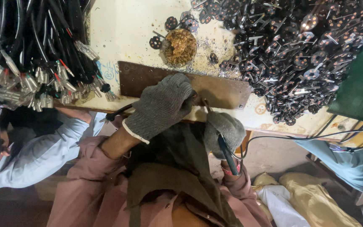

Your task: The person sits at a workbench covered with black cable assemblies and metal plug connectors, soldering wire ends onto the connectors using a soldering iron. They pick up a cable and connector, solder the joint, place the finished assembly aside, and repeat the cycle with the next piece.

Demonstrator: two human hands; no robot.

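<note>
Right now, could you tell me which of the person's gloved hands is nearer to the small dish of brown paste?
The left hand: it rests on the brown metal plate just below the dish. The right hand, holding a dark tool, sits lower, at the bench edge.

No packages, labels, signs, screens.

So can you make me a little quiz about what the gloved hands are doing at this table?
1. True or false: both hands wear grey knit gloves.
2. Which hand holds the dark pen-like tool? A) left B) right
3. What fills the small round tin?

Key
1. True: left hand, right hand.
2. B: the tool is in the right hand, tip at the brown metal plate.
3. The tin holds brownish crumbly stuff, near the pile of black discs.
</note>
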